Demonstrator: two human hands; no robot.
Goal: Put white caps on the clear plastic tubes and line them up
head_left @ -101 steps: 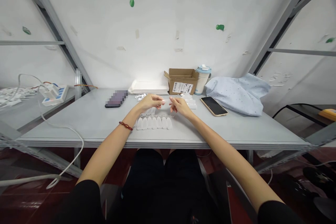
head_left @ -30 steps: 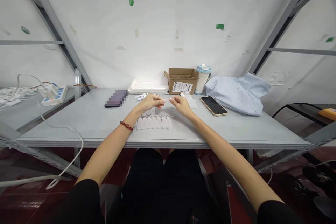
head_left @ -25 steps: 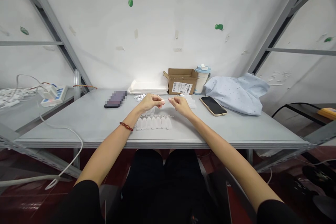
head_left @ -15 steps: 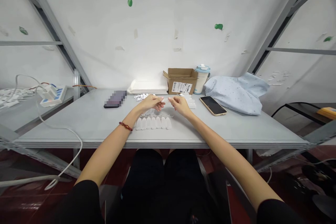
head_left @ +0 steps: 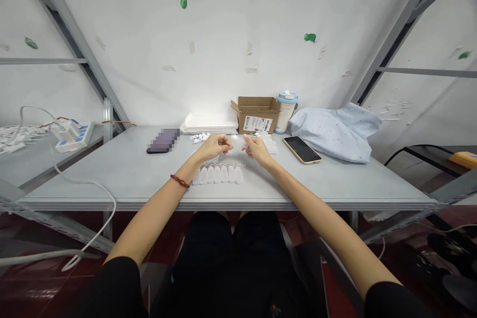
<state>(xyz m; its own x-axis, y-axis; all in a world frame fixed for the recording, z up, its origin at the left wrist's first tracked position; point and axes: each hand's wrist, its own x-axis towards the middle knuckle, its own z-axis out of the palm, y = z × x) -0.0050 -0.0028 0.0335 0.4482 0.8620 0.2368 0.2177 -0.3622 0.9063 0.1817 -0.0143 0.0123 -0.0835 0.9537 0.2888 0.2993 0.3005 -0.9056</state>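
Observation:
Over the middle of the table my left hand is closed in a pinch, fingertips pointing right. Facing it across a small gap, my right hand has its fingers curled and its thumb raised. Whatever either hand holds is too small or pale to make out. Just in front of them lies a row of several white translucent oval pieces, with a thin pale strip along their upper edge. Behind my left hand sits a cluster of small white pieces. Clear, pale flat pieces lie beyond my right hand.
A stack of white trays, an open cardboard box and a blue-lidded cup stand along the wall. A phone and light blue cloth lie right; a blurred dark phone-like object and power strip left.
The fingers of my left hand have curled in more tightly. My right thumb has lifted, and the gap between the hands is slightly wider.

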